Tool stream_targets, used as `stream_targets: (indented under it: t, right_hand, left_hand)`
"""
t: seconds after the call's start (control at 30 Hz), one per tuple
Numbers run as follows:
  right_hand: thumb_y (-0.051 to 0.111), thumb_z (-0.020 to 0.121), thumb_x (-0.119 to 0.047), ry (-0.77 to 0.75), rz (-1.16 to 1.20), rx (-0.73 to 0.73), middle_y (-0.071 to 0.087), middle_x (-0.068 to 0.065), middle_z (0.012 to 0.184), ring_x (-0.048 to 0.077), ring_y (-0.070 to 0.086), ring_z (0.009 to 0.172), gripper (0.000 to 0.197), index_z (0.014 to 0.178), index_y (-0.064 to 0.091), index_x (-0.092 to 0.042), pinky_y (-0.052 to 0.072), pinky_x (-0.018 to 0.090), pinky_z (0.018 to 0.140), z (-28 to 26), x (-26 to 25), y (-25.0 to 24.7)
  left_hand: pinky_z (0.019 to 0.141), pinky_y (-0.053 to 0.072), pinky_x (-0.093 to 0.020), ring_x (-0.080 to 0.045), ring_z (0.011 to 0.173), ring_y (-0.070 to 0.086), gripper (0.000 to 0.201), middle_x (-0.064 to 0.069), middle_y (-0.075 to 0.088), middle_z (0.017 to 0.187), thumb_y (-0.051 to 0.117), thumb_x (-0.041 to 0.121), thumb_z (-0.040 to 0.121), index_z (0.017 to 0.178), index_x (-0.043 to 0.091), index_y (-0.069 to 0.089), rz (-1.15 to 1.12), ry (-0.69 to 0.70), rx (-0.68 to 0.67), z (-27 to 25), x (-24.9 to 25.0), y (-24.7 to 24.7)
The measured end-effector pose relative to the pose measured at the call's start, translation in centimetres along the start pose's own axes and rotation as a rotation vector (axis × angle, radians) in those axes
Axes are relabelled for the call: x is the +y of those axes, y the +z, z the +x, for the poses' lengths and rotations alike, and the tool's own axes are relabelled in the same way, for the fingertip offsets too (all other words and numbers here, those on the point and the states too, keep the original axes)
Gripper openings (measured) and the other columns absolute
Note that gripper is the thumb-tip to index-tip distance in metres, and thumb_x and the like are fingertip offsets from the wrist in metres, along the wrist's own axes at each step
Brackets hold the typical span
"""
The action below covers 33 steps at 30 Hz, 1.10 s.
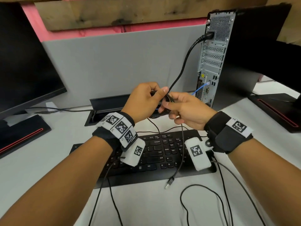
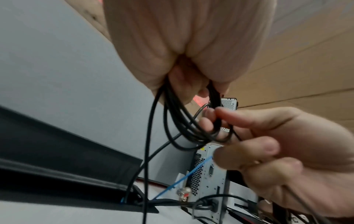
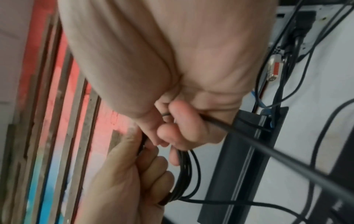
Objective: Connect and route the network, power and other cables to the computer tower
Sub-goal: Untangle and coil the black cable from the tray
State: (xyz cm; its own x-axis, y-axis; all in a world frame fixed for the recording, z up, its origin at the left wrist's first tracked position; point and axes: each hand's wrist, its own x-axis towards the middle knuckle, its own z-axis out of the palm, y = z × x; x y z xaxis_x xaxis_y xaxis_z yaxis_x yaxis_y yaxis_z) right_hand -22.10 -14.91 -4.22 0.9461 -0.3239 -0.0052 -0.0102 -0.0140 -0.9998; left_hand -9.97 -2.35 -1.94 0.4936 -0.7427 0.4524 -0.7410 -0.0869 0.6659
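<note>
Both hands meet above the keyboard around a coil of thin black cable. My left hand grips the top of the cable loops. My right hand pinches the same coil from the right. The cable's loose end hangs down to a USB plug lying at the keyboard's front edge. The computer tower stands at the back right, rear panel facing me. A thick black power cable is plugged in near its top and a blue network cable lower down.
A black keyboard lies under my wrists. Two monitors stand at the left and right. A black cable tray slot with its lid up sits behind the hands. Loose black cables curl on the white desk front right.
</note>
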Motion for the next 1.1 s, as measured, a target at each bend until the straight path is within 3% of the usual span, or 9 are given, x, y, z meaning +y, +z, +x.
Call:
stream_targets:
  t: [0.17,0.33,0.47,0.53,0.63,0.73,0.83,0.93,1.1]
  right_hand:
    - [0.05,0.105,-0.017,-0.029,0.052,-0.071,0.062,0.013,0.091,0.006,0.023,0.046,0.016,0.095,0.057,-0.007,0.014,0.021,0.042,-0.1,-0.3,-0.9]
    - [0.045,0.107,-0.02,-0.138,0.171,-0.028,0.046,0.002,0.071,0.005,0.017,0.045,0.026,0.083,0.052,-0.012,0.011,0.021,0.042,0.0,-0.7,-0.6]
    - [0.043,0.108,-0.019,-0.2,0.256,0.094,0.041,0.001,0.069,0.006,0.016,0.045,0.026,0.084,0.052,-0.014,0.015,0.019,0.042,0.2,-0.7,-0.2]
    - [0.043,0.108,-0.019,-0.184,0.281,0.116,0.043,0.001,0.069,0.006,0.019,0.045,0.026,0.085,0.053,-0.013,0.016,0.02,0.043,0.3,-0.3,0.1]
    - [0.049,0.106,-0.02,-0.14,0.227,0.124,0.049,0.003,0.074,0.007,0.023,0.046,0.022,0.091,0.059,-0.009,0.02,0.02,0.043,0.3,0.2,0.3]
    - [0.064,0.099,-0.025,-0.142,-0.159,0.156,0.056,0.008,0.078,0.009,0.044,0.056,0.023,0.104,0.065,-0.003,0.035,0.024,0.05,0.0,-0.1,-1.1]
    - [0.069,0.094,-0.028,-0.094,-0.455,0.192,0.06,0.003,0.076,0.012,0.051,0.069,0.021,0.099,0.071,-0.008,0.046,0.027,0.06,-0.6,-0.4,-3.2]
    - [0.068,0.096,-0.027,-0.076,-0.401,0.185,0.056,0.0,0.068,0.01,0.044,0.059,0.022,0.083,0.072,-0.009,0.043,0.028,0.058,-1.1,-0.9,-4.4]
    - [0.064,0.098,-0.012,-0.155,-0.263,0.234,0.05,0.01,0.073,0.014,0.038,0.058,0.018,0.097,0.072,0.004,0.038,0.025,0.053,-0.9,-2.0,-4.3]
  left_hand:
    - [0.046,0.034,-0.02,-0.005,0.041,0.04,0.037,0.01,0.047,0.05,0.061,0.037,0.096,0.078,0.005,0.065,-0.109,0.023,-0.042,0.6,-0.7,-0.3]
    - [0.049,0.035,-0.026,-0.015,0.046,0.033,0.03,-0.002,0.034,0.053,0.062,0.031,0.094,0.081,0.006,0.071,-0.646,-0.126,-0.123,0.6,-1.0,-0.2]
    - [0.073,0.049,-0.031,-0.017,0.062,0.055,0.031,0.002,0.041,0.051,0.049,0.03,0.098,0.089,0.003,0.062,-1.135,-0.312,-0.117,-0.5,-1.1,0.6]
    - [0.072,0.051,-0.03,-0.011,0.051,0.046,0.032,0.005,0.036,0.049,0.049,0.032,0.095,0.093,0.002,0.061,-1.252,-0.338,-0.106,-1.1,-1.3,1.4]
    - [0.052,0.04,-0.024,-0.005,0.038,0.026,0.034,0.008,0.026,0.047,0.044,0.03,0.102,0.094,0.0,0.06,-1.256,-0.373,-0.032,-0.9,-1.6,1.6]
    - [0.045,0.025,-0.024,-0.006,0.039,0.021,0.035,0.006,0.022,0.05,0.042,0.026,0.105,0.093,-0.001,0.06,-1.113,-0.39,0.049,-0.2,-2.2,0.9]
    - [0.051,0.029,-0.027,-0.008,0.043,0.022,0.032,0.005,0.023,0.053,0.041,0.022,0.105,0.094,0.0,0.061,-1.065,-0.4,0.101,0.1,-3.2,0.1]
    - [0.06,0.04,-0.029,-0.011,0.048,0.026,0.03,0.002,0.025,0.057,0.038,0.02,0.106,0.091,0.004,0.059,-1.122,-0.407,0.111,0.1,-3.4,-0.3]
    - [0.076,0.047,-0.037,-0.017,0.054,0.04,0.029,-0.002,0.036,0.061,0.03,0.013,0.106,0.089,0.005,0.052,-1.145,-0.372,0.094,0.8,-2.1,-0.2]
